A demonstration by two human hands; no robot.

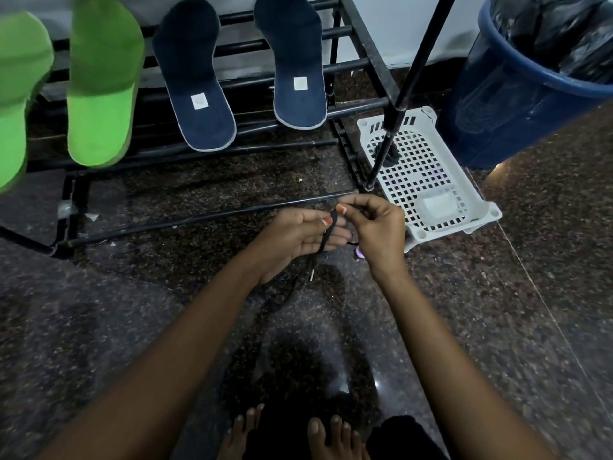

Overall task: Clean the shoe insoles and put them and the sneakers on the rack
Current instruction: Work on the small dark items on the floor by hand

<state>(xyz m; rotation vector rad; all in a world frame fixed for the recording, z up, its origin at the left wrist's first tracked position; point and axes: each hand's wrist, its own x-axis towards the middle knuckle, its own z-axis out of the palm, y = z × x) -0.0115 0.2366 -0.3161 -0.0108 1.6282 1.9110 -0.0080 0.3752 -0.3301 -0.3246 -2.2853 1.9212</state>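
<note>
Two green insoles (102, 88) and two dark blue insoles (199, 81) lean on the bars of a black metal rack (361, 38) at the top. In front of the rack, over the dark stone floor, my left hand (298, 237) lies palm up with a black shoelace (326, 234) draped across its fingers and held under the thumb. My right hand (374, 227) pinches the upper end of the same lace between thumb and forefinger. The rest of the lace trails down to the floor. No sneakers are visible.
A white perforated plastic basket (428, 180) lies on the floor right of the rack, with a dark bundle in it. A blue bin (497, 94) lined with a black bag stands at the top right. A black pole (408, 84) crosses over the basket. My bare feet (298, 436) are at the bottom.
</note>
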